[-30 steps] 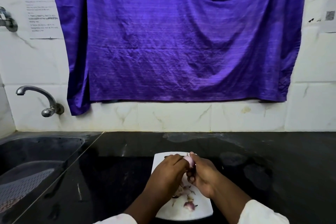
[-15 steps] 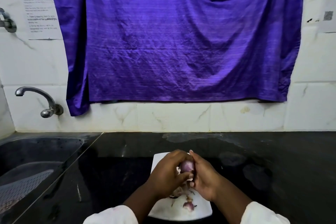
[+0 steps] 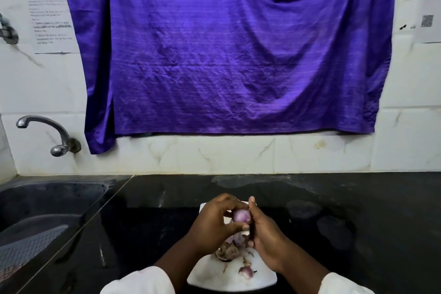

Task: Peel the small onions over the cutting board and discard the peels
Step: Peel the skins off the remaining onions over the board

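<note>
A small pinkish-purple onion (image 3: 240,215) is held above the white cutting board (image 3: 210,279), pinched between both hands. My left hand (image 3: 214,224) grips it from the left with fingers curled over the top. My right hand (image 3: 265,234) presses against its right side, thumb low. Loose peels (image 3: 228,252) lie in a heap on the board under the hands. Another small onion piece (image 3: 246,270) rests near the board's front edge.
The board lies on a black stone counter (image 3: 334,222). A dark sink (image 3: 43,210) with a mesh strainer (image 3: 26,243) sits at the left, under a wall tap (image 3: 47,131). A purple cloth (image 3: 226,50) hangs on the tiled wall behind.
Both hands have drawn slightly toward me with the onion. The onion has been turned between the fingers, and more of its smooth purple surface shows now.
</note>
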